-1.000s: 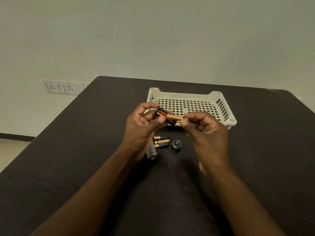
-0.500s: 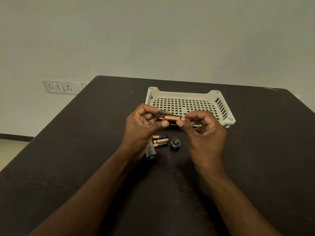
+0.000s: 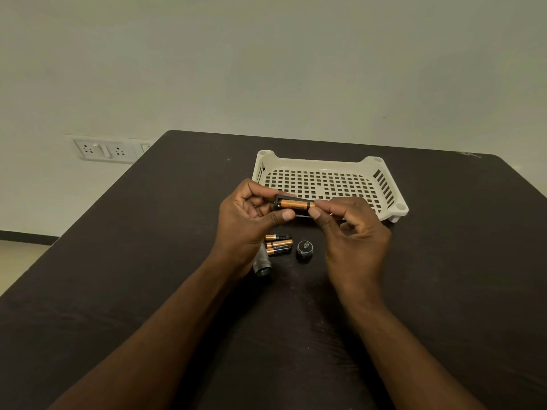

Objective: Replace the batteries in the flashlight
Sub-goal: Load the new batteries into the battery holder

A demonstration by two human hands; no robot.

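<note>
Setting: a dark brown table (image 3: pixel 133 261) seen from above, set against a pale wall (image 3: pixel 266 69).
Left hand (image 3: pixel 245 220): raised above the table, fingers curled, thumb and fingers gripping the left end of a small black battery holder (image 3: pixel 278 202).
Right hand (image 3: pixel 352 232): raised opposite the left, thumb and forefinger pinching the right end of a copper-and-black battery (image 3: pixel 297 205).
Held battery: lies lengthwise in the battery holder, level, between the two hands.
Loose batteries (image 3: pixel 278 244): three copper-and-black cells lie side by side on the table, just below the hands, touching or nearly touching one another.
Flashlight body (image 3: pixel 262 263): a silver-grey tube lying on the table just left of the loose batteries, partly hidden under the left wrist, its open round end facing the viewer.
Flashlight cap (image 3: pixel 305 250): a small dark round piece standing on the table just right of the loose batteries, apart from the flashlight body.
Tray (image 3: pixel 322 167): a cream plastic tray with a perforated floor and slotted sides sits on the table behind the hands.
Wall sockets (image 3: pixel 103 149): a white switch-and-socket plate on the wall, to the left beyond the table edge.
</note>
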